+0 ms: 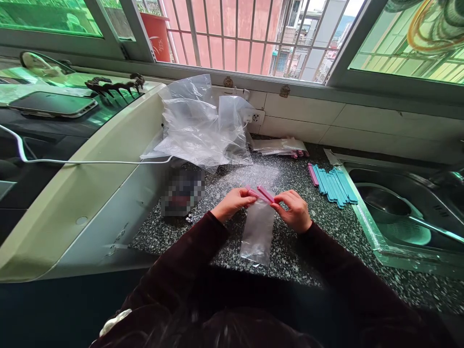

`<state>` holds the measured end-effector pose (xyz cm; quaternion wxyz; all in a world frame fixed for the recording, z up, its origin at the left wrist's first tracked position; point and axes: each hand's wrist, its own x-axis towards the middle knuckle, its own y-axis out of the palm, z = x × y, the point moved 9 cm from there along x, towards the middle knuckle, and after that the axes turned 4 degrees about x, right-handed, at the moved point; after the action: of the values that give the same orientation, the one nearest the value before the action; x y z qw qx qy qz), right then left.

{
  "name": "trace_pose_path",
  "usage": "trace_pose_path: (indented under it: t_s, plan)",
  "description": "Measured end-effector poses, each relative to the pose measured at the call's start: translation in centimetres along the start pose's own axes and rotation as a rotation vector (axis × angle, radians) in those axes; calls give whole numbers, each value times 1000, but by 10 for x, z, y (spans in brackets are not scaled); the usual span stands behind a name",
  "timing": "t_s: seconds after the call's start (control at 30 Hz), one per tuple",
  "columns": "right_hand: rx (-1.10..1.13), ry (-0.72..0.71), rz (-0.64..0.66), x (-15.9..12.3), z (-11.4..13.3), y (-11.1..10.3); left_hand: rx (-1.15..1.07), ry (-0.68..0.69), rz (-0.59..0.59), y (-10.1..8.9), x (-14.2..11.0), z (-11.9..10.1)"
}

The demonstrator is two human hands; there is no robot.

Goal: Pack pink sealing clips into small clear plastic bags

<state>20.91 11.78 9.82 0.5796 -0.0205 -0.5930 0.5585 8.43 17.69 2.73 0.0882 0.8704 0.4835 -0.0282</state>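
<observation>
My left hand pinches a pink strip at the upper left corner of a small transparent plastic bag. Between the fingertips of my right hand is a pink bag sealing clip, slanted across the bag's top edge. The bag's lower part hangs or lies toward me over the speckled countertop; I cannot tell whether it touches. Whether the two pink pieces are joined is hidden by the fingers. To the right lies a row of blue sealing clips with a pink clip at its end.
Behind my hands is a heap of transparent plastic bags. Flat bags with pink ends lie by the wall. A blurred dark object is at left, a sink at right. A white cable crosses a cream appliance.
</observation>
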Motion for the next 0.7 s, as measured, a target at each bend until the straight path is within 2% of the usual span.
trace_pose_path:
  t_s: [0.33,0.7]
  plan:
    - [4,-44,0,1,5,-1,-88,-20,6,-1,-2,-3]
    - [-60,-76,58,-1,7,8,50,-1,-107,-13,2,3]
